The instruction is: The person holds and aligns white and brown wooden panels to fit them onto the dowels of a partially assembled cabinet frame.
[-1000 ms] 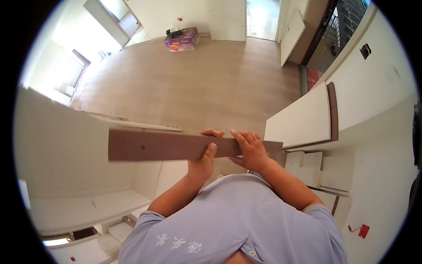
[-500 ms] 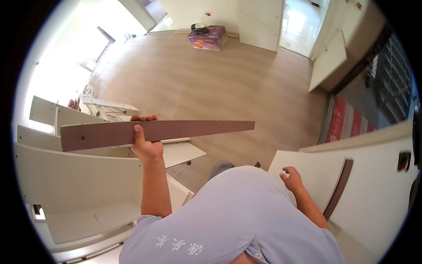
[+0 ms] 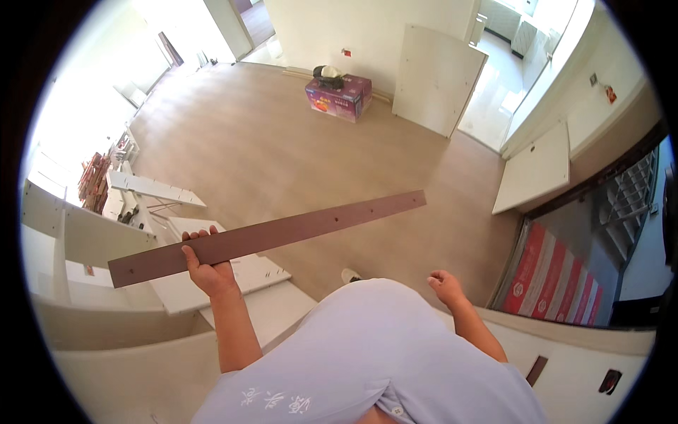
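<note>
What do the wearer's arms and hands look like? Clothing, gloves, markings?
Left hand and right hand: no gloves. No watch or bracelet visible. Bare forearms below short sleeves, part of a pale lavender-grey shirt with white lettering and a small front button.

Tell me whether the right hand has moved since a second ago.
Yes: the right hand has left the brown board and come nearer the red-and-white striped sheet at right.

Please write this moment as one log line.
left hand: holding brown board | right hand: nothing visible | purple box: on floor
</note>
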Motion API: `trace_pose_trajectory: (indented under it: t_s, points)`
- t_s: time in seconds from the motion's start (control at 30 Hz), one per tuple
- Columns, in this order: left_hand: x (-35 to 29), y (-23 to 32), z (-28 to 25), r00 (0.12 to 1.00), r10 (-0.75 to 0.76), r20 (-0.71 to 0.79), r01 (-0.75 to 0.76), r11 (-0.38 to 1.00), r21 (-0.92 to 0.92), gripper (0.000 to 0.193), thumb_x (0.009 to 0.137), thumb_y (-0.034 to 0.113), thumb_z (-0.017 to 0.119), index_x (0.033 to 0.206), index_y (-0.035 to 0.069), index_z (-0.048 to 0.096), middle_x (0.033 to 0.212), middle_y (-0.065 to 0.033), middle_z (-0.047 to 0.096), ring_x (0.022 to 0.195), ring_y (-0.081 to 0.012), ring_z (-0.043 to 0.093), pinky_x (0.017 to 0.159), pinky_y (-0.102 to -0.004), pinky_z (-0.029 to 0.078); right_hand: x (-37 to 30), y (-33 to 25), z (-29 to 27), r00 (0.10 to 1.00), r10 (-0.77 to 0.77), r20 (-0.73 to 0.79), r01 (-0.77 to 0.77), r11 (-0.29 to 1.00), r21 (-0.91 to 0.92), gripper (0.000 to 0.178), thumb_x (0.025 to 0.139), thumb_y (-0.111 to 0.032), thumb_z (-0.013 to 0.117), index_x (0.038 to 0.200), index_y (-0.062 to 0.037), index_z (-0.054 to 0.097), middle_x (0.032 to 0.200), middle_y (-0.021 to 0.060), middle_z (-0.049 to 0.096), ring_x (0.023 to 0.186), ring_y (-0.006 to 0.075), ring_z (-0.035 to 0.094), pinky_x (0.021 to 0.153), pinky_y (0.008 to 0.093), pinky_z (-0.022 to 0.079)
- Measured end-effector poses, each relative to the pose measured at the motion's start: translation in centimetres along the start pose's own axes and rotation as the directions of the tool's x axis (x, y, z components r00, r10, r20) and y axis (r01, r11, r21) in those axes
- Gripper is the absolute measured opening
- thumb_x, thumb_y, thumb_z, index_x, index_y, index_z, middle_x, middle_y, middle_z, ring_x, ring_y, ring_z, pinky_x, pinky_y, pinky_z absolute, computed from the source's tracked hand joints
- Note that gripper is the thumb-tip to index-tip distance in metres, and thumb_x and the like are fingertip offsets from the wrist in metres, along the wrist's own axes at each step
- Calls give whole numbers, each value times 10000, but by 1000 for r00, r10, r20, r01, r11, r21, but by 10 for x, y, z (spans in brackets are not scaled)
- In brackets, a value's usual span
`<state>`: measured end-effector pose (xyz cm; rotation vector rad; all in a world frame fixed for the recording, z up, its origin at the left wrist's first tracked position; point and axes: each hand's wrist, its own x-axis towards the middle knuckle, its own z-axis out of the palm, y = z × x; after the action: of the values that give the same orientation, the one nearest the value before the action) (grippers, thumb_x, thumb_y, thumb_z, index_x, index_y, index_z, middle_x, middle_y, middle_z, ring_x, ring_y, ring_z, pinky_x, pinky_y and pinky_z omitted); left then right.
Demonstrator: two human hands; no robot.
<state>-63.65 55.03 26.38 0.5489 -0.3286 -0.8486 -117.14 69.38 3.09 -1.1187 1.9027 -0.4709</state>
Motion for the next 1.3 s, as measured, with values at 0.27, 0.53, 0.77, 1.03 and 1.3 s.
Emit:
trace_pose_trajectory:
  t_s: [0.27,0.53,0.77,1.03,1.3]
  points:
    - [148,-54,-16,993,-116,0,115,985,-128,285,1095,299,485,1217,48,544,1084,-67,605,1070,-266,616,1124,-538,447,140,-187,18,953,-166,254,-128,541,831,493,995,-323,642,1415,-76,562,1372,123,633,1215,251,631,1008,397,502]
    - [224,-124,-76,930,-252,-269,190,953,-238,365,1093,341,473,1193,9,588,1153,-116,654,1124,-297,625,1085,-506,477,273,-413,33,831,-514,214,-208,71,976,447,964,-218,683,1380,-112,558,1383,150,621,1240,263,616,1041,435,510]
    - [269,-198,-115,675,-362,-643,288,931,-222,341,1060,354,579,1100,25,657,1069,-91,737,1015,-248,715,858,-406,631,408,-590,61,664,-680,311,-103,328,939,490,915,-167,695,1368,-74,534,1338,156,631,1208,270,626,1031,449,512]
    - [357,-233,-172,448,-578,-682,363,815,-452,227,1020,243,665,1033,17,646,1017,-101,731,935,-226,724,704,-331,660,465,-819,146,128,-925,357,102,370,923,599,802,-62,812,1318,-85,508,1225,99,625,1190,249,606,1037,436,488]
    - [464,-193,-271,600,-653,-462,712,699,-63,536,1056,552,466,1050,40,628,978,-135,687,880,-256,668,715,-395,571,430,-959,299,103,-950,294,-91,285,954,488,765,-9,823,1114,-130,504,977,48,601,935,207,651,961,468,531]
